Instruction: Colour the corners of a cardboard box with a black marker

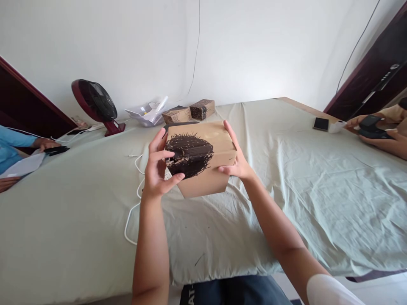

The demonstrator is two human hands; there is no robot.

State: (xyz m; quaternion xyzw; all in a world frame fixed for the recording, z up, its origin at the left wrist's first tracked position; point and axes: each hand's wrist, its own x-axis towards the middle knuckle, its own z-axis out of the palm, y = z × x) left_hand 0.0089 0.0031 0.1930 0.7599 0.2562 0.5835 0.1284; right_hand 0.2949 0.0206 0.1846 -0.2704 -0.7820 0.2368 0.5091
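Clamping a box [202,159]: left hand [156,171], right hand [239,164]; cartons [202,110] and fan [99,101] stand beyond.

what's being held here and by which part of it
A cardboard box, by opposite ends: the left hand at the end with the dark print, the right hand at the other end.

Soft, fairly bright light spreads evenly over the white wall [254,46], with faint shading toward its right side. Gentle shadows mark the folds in the pale-green cloth [305,195] at right. Wide-angle distortion tilts the outer edges; the box [206,184] is reasonably crisp, fine detail softer toward the borders.
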